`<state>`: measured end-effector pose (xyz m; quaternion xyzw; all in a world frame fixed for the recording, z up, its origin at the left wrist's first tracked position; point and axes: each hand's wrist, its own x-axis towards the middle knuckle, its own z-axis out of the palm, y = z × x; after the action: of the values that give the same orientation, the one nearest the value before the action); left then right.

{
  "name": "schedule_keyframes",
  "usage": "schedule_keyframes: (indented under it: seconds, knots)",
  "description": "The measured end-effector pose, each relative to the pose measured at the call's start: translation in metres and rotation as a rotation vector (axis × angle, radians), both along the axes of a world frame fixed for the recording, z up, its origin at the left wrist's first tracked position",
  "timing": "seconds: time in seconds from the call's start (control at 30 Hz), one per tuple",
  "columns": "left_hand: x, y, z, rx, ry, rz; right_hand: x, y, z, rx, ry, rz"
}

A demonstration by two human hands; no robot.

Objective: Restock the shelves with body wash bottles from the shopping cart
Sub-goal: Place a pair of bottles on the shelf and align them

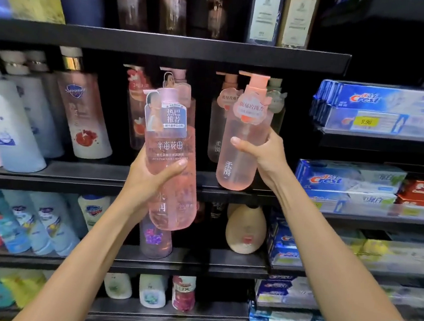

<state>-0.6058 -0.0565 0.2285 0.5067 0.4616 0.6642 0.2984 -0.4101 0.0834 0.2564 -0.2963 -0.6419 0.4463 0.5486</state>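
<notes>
At the middle shelf (125, 174), my left hand (149, 177) and right hand (264, 152) each grasp a pink bottle; I should seat the right bottle (238, 152) upright, label facing out, before the left bottle (172, 156).

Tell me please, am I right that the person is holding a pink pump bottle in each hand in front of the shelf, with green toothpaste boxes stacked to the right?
Not quite: the toothpaste boxes to the right are blue and white, with some red ones lower down, not green. The head view shows this. The rest holds: the left hand grips one pink pump bottle and the right hand grips another pink pump bottle in front of the shelf.
</notes>
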Motion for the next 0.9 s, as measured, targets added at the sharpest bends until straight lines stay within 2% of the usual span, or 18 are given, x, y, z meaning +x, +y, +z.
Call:
schedule_keyframes:
  seconds: [0.23,0.37,0.53,0.9]
  knots:
    - [-0.009,0.005,-0.005,-0.001,-0.005,0.019,-0.015,0.031,-0.009,-0.062,-0.057,0.023]
    - [-0.012,0.003,-0.005,-0.023,-0.019,0.049,-0.019,0.035,-0.011,-0.022,-0.17,0.006]
    - [-0.012,-0.005,-0.008,-0.033,-0.029,0.055,-0.012,0.023,-0.046,0.008,-0.262,-0.051]
    - [-0.011,-0.015,-0.021,-0.079,-0.064,0.065,-0.015,0.017,-0.051,0.056,-0.308,-0.074]
